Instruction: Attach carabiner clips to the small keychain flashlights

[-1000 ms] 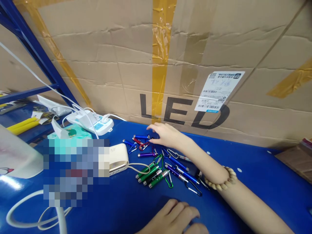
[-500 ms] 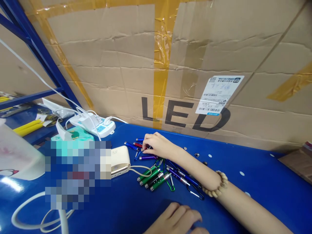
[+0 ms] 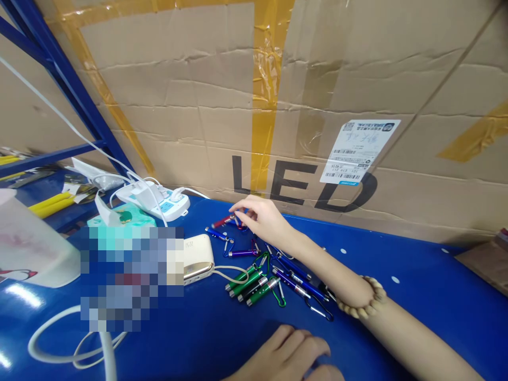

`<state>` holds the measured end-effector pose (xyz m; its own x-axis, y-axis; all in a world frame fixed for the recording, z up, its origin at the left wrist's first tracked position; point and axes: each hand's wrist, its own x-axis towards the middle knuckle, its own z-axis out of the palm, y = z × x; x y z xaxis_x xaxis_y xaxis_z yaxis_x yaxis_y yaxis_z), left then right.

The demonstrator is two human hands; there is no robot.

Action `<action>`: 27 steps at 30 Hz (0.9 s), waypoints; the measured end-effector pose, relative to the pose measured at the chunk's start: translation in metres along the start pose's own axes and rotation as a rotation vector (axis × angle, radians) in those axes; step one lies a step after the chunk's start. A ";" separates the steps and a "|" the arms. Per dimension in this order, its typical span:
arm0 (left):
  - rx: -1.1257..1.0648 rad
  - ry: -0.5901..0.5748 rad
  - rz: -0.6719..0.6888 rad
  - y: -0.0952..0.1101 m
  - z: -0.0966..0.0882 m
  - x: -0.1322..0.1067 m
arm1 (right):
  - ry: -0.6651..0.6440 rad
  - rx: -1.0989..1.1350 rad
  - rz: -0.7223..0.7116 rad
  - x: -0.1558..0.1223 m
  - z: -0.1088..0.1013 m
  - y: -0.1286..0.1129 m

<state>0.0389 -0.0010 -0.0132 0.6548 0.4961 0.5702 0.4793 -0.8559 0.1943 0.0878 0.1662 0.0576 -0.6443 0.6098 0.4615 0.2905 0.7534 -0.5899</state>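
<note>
My right hand (image 3: 262, 219), with a beaded bracelet (image 3: 363, 299) on the wrist, pinches one end of a red keychain penlight (image 3: 222, 221) near the box. Just in front of it lies a blue penlight (image 3: 216, 234) with a carabiner clip. A purple penlight (image 3: 242, 254) is closer to me. Green penlights (image 3: 264, 292) and a black one (image 3: 254, 288) lie side by side, clips pointing away. More blue penlights (image 3: 293, 283) are to their right, partly under my right forearm. My left hand (image 3: 288, 352) rests at the bottom edge, fingers loosely bent and apart, holding nothing visible.
A large cardboard box (image 3: 190, 106) marked LED walls off the back. At left are a cream power bank (image 3: 198, 254) with a cord loop, a white power strip (image 3: 174, 206), a tissue pack (image 3: 130, 214), a white bin (image 3: 35, 243) and a blurred patch. White cables loop at lower left.
My right hand has drawn the red penlight from the bunch, and it now lies angled left of my fingers. The blue and purple penlights are more uncovered. My left hand is nearly still.
</note>
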 end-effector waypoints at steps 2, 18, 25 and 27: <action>0.007 -0.008 0.002 0.000 0.001 -0.001 | 0.012 0.064 0.048 0.000 0.007 0.001; 0.009 0.002 0.001 0.000 0.003 -0.002 | -0.301 -0.475 0.414 0.001 -0.024 0.012; 0.012 -0.030 0.004 -0.001 0.001 -0.001 | -0.380 -0.518 0.576 0.000 -0.018 0.024; 0.008 -0.056 0.002 -0.001 0.000 -0.001 | -0.358 -0.532 0.557 0.001 -0.016 0.026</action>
<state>0.0378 -0.0010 -0.0145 0.6869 0.5022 0.5253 0.4827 -0.8556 0.1868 0.1065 0.1903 0.0536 -0.4671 0.8791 -0.0943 0.8682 0.4359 -0.2371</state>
